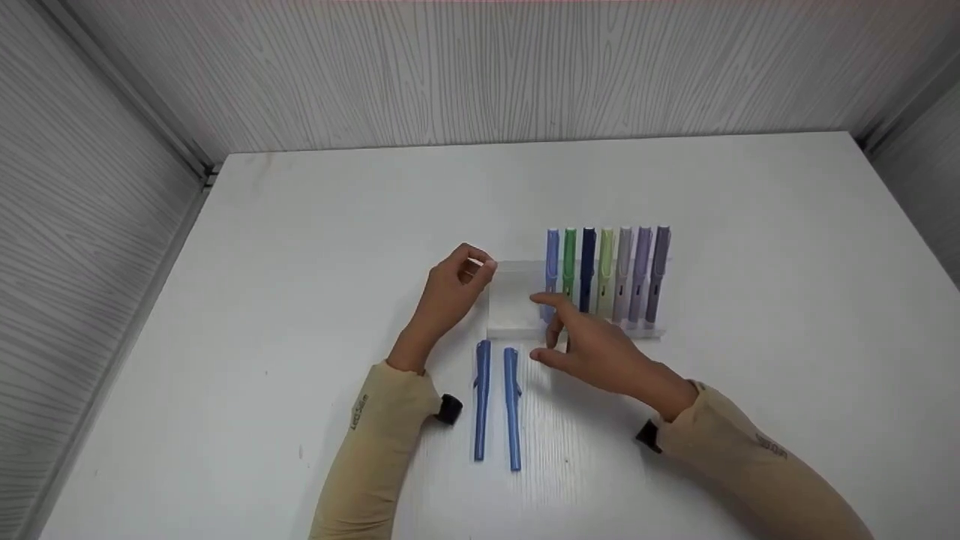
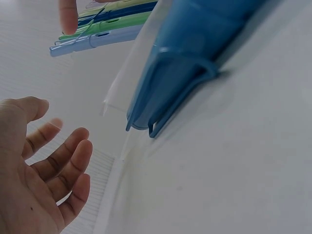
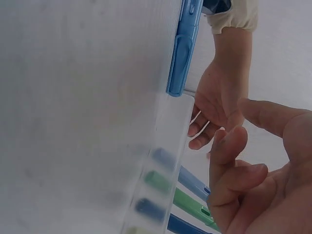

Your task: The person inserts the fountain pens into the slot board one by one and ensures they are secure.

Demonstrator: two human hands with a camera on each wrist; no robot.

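Note:
My left hand (image 1: 454, 286) is beside the back left corner of a clear pen stand (image 1: 514, 331). Its thumb and fingers are apart in the left wrist view, with nothing between them. My right hand (image 1: 600, 349) hovers at the stand's front, loosely bent and holding nothing. Several capped pens stand in a row on the right part of the stand, from a light blue pen (image 1: 553, 251) to a dark purple pen (image 1: 659, 266). In front of the stand lie a darker blue pen (image 1: 482, 405) and a lighter blue pen (image 1: 513, 412), caps toward it.
Everything is on a white table (image 1: 337, 217). Wood-grain panels (image 1: 480, 71) rise behind it and at both sides. Black wrist devices (image 1: 448, 409) protrude from both beige sleeves (image 1: 390, 435), the left one close to the lying pens.

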